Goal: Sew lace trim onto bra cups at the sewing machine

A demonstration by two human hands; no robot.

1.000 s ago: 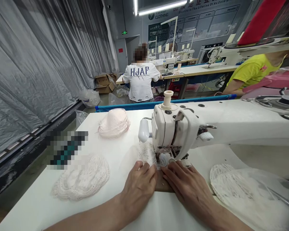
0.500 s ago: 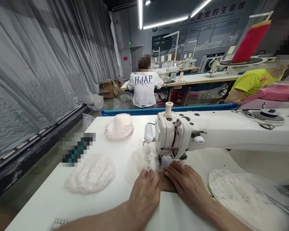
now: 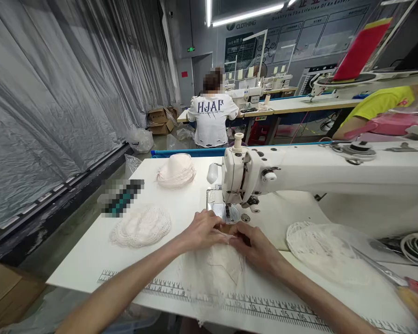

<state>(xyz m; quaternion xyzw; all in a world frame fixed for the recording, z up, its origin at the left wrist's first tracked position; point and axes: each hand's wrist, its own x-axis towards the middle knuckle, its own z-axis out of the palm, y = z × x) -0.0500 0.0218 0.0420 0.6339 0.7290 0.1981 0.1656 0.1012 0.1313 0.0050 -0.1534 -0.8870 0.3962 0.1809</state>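
My left hand [image 3: 202, 228] and my right hand [image 3: 254, 246] meet on a piece of white lace fabric [image 3: 212, 273] that lies on the white table [image 3: 90, 260] in front of the sewing machine [image 3: 299, 176]. Both hands have their fingers closed, pinching the far edge of the lace just short of the needle plate [image 3: 226, 212]. The lace hangs toward me over the ruler strip [image 3: 153, 290] on the table's near edge. Nothing lies under the needle.
A flat pile of white lace pieces [image 3: 141, 227] lies to the left, and a pinkish stack [image 3: 176, 170] sits farther back. More lace under clear plastic [image 3: 320, 253] is at the right. A person in a white shirt [image 3: 212, 118] and another in yellow [image 3: 383, 104] work behind.
The lace has come out from under the presser foot and been drawn toward me. Both hands moved back from the needle and now pinch the piece instead of lying flat on it.
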